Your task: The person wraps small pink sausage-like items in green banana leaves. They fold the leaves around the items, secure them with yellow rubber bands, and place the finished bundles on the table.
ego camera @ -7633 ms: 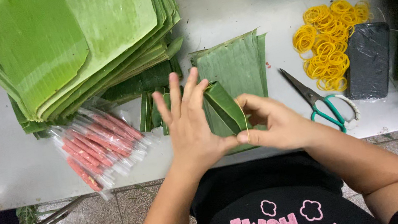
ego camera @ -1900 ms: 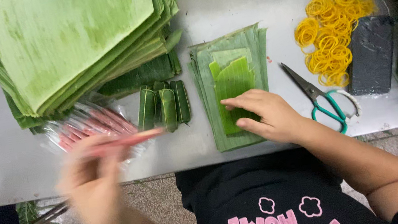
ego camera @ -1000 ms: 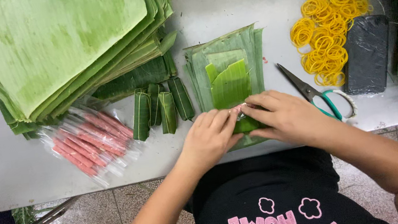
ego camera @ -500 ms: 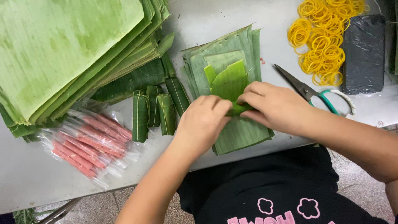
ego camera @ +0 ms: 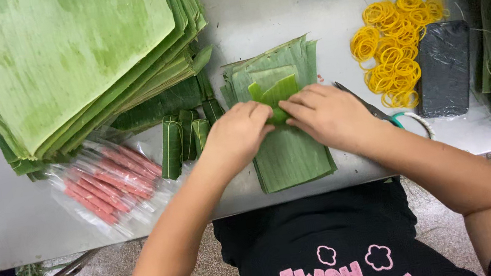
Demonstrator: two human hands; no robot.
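Head view, left to right: clear-wrapped pink sausage sticks (ego camera: 111,186) at eight o'clock; left hand (ego camera: 238,137) and right hand (ego camera: 329,116), fingers pinched narrow, folding a small bright-green leaf piece (ego camera: 276,93) on the centre stack of cut leaf sheets (ego camera: 288,151). Best kept tight, creases pressed flat.

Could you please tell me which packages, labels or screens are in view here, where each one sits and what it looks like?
Clear plastic packets of pink-red sticks: a loose heap on the table, left of the left hand, below the big leaf stack.
Folded green leaf parcels: three small upright bundles between the packets and the left hand.
Dark flat slab: right of the yellow rubber bands, black, rectangular; possibly a phone face down, no lit screen.
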